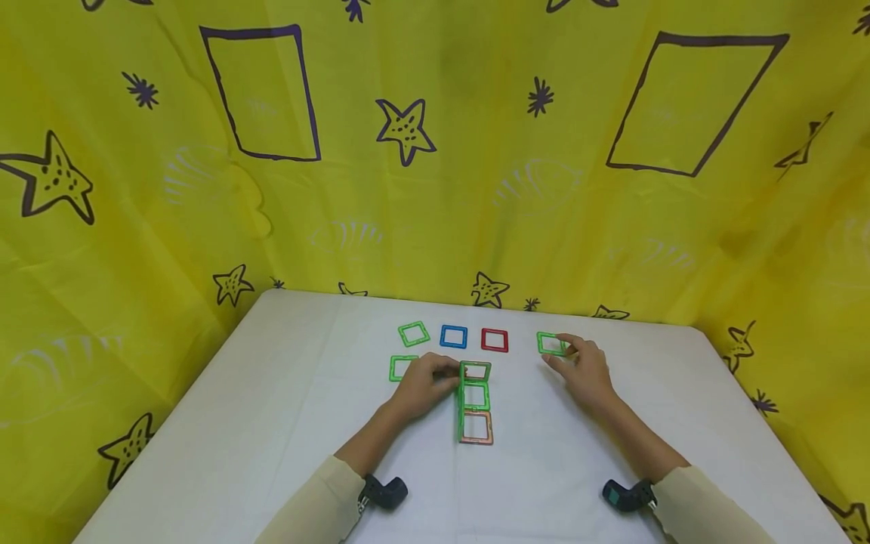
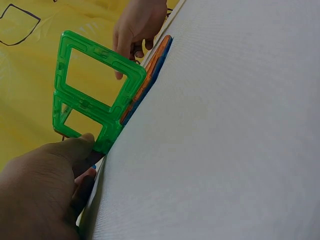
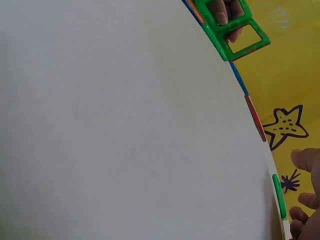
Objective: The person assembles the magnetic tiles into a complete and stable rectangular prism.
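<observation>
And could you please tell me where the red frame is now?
In the head view, the red frame lies near the far edge of the table, between the blue frame on its left and the green frame by the right hand.

Upright green frames [image 2: 82, 102]: translucent plastic by the look, glossy, smooth along the rims
Orange frame [image 1: 489, 428]: plastic-looking, smooth
Blue frame [image 1: 453, 346] and red frame [image 1: 495, 350], toward the table's far edge: smooth, plastic-looking
Table [image 1: 224, 423]: covered in cloth, matt, finely textured up close
Curtain [image 1: 435, 219] beyond the far edge: thin sheeting, softly creased, faintly sheened
Sleeves [image 1: 319, 499]: matt cloth
Wrist cameras [image 1: 387, 493]: hard-looking plastic
</observation>
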Demonstrator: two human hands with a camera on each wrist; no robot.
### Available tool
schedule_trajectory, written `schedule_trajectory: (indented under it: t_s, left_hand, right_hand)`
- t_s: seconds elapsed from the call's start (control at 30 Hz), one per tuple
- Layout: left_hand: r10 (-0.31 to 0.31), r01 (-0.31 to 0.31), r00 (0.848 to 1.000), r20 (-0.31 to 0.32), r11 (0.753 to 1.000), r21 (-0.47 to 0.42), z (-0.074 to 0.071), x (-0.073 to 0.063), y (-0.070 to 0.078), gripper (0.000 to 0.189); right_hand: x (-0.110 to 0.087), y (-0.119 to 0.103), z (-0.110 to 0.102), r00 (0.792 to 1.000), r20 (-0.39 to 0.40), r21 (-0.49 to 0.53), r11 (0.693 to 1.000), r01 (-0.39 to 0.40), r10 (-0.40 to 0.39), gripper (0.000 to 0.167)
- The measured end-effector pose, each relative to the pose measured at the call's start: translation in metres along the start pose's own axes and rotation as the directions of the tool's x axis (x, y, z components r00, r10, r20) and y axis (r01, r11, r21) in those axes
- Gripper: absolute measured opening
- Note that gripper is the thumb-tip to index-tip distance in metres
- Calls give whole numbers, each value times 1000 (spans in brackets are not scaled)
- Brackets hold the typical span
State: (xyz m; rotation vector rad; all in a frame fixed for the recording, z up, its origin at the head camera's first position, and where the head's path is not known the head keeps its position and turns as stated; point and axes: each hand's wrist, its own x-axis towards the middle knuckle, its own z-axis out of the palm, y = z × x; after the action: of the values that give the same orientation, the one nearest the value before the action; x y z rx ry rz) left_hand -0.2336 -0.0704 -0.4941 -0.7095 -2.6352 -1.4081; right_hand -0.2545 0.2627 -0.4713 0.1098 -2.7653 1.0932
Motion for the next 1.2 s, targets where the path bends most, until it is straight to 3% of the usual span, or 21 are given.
schedule_trajectory:
  t_s: [0.3, 0.7, 1.2]
  left_hand:
    - [-1, 1, 1000, 2, 1000, -2, 0, 0, 0, 24]
    - [5, -5, 1000, -3, 1000, 0, -1, 1, -1, 24]
    - [-12, 12, 1000, -8, 1000, 7, 0, -1, 1, 24]
  right_hand:
    - [6, 11, -1, 1000, -17, -92, 996, -11, 10, 66]
    - [12, 10, -4, 999, 31, -184, 983, -26, 32, 65]
    - [10, 8, -2, 999, 10, -152, 987, -51, 53, 57]
